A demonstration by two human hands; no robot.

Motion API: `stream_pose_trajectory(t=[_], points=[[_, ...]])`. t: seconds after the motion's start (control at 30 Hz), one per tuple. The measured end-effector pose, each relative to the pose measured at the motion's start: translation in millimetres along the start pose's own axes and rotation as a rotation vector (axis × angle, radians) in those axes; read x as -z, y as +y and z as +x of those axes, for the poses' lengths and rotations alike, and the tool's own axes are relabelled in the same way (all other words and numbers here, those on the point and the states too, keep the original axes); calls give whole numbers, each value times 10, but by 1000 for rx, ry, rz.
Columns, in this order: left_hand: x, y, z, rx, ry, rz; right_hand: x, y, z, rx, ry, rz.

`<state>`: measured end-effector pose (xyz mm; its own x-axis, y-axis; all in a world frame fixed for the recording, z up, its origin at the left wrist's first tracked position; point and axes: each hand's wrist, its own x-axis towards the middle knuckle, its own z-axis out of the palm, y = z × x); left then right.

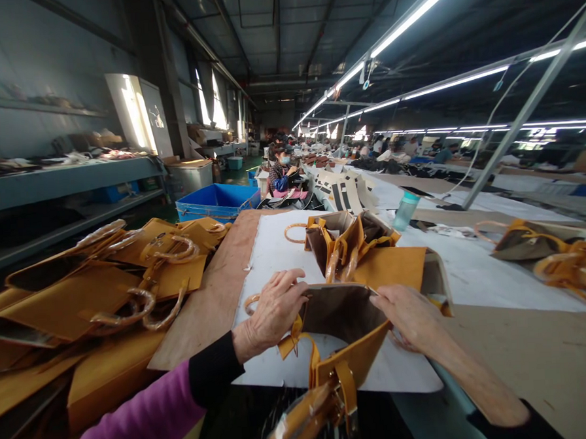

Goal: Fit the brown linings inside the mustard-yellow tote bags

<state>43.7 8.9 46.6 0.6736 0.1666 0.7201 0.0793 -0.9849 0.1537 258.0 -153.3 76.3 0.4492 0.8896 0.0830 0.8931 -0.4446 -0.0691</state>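
The open bag (362, 355) sits between the hands: left hand (274, 309) pinches the far rim's left end, right hand (410, 313) its right.

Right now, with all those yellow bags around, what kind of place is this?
Probably a bag workshop or factory: yellow bags lie in a pile, there's a long worktable, and strip lights run overhead.

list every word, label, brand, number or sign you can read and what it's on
No readable text anywhere.
White cabinet: dark marks on its side, too blurred to tell whether they are writing.
Nearest yellow bag: no lettering I can make out.
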Motion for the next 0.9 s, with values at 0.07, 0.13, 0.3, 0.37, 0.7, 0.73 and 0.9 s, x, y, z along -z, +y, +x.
stream_pose_trajectory(t=[0.07,0.13,0.3,0.37,0.7,0.73,0.9], points=[[4,17,20,13,-8,-34,1,-3,11,-21,0,-6],[1,29,40,8,-15,-50,1,0,21,-34,7,-14],[-9,15,62,-43,-45,-13,-3,3,10,-16,13,-20],[-11,-3,57,-56,-55,0,4,-14,-6,-6,19,-35],[17,67,73,-174,-177,40,125,-197,-4,-127,-10,-59],[33,66,68,-216,-199,56,131,-213,-5,-122,-10,-65],[74,-26,31,-374,-245,134,116,-252,-7,-99,33,-130]])
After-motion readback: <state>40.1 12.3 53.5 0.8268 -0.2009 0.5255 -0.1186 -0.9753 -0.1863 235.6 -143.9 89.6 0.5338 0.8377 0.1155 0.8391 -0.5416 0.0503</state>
